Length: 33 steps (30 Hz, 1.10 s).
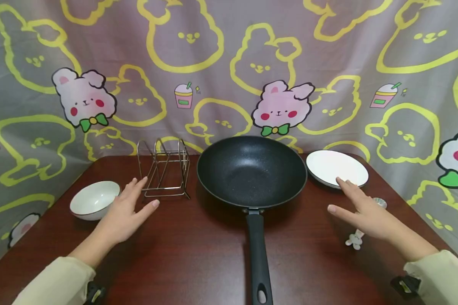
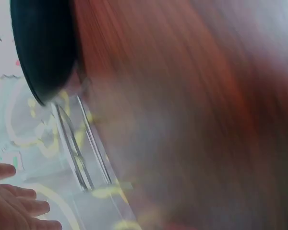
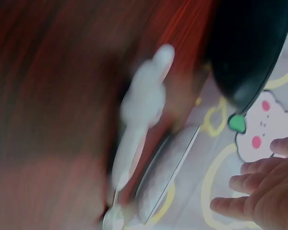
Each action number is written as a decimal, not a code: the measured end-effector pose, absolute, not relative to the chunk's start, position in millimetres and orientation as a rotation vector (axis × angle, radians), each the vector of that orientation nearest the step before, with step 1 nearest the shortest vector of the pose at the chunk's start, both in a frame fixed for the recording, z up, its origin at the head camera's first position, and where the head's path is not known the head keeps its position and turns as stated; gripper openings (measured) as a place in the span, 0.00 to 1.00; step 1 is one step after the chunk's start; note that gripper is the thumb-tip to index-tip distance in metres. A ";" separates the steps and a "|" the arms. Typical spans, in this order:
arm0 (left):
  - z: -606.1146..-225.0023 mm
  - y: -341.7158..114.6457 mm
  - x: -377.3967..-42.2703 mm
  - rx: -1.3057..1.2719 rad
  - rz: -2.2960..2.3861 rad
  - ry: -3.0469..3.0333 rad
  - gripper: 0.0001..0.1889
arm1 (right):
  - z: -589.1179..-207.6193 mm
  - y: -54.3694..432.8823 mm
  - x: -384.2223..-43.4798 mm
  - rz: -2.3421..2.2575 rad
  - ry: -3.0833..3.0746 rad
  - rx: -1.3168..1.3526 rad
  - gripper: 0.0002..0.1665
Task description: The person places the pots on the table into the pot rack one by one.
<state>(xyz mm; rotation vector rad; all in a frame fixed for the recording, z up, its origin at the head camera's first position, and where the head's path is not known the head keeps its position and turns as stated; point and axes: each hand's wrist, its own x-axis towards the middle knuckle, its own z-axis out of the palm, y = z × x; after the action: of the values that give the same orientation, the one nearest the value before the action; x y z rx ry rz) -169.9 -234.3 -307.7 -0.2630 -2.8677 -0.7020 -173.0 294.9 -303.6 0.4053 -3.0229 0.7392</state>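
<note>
My left hand [image 1: 124, 216] hovers with fingers spread, near a white bowl [image 1: 93, 197] and a wire rack [image 1: 164, 195]. It holds nothing. On the other side my right hand [image 1: 372, 216] is also spread and holds nothing, its fingertips overlapping the edge of a shallow white dish [image 1: 333, 166] in the head view. Under that hand lies a spoon with a white rabbit-shaped handle [image 1: 354, 240], partly hidden by the hand; the rabbit handle [image 3: 144, 98] shows large in the right wrist view. Between the hands sits a black wok [image 1: 252, 176].
The wok's long black handle [image 1: 257, 254] points toward me down the middle of the brown wooden table [image 1: 198, 262]. A curtain [image 1: 221, 84] with cartoon rabbits hangs behind and along the sides of the table.
</note>
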 end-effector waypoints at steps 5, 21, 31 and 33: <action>-306.7 -210.9 -157.3 -0.311 -0.886 -2.763 0.34 | -302.4 278.8 -162.4 0.875 -3.012 0.369 0.45; -302.8 -133.2 -118.3 -0.423 -1.887 -2.465 0.21 | -312.8 224.8 -133.1 1.591 -2.690 0.459 0.27; -309.0 -102.2 -105.0 -0.536 -2.311 -2.381 0.24 | -317.5 190.0 -128.2 2.377 -2.405 0.180 0.31; -309.9 -97.8 -104.0 -0.525 -2.407 -2.370 0.25 | -317.9 182.2 -127.2 2.484 -2.326 0.103 0.33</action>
<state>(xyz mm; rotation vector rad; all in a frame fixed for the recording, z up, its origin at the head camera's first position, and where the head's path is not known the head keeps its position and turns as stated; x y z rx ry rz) -104.0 -97.8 -309.9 -0.5245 -2.3698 -2.4067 -127.2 182.2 -317.9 0.1031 -2.3265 2.4843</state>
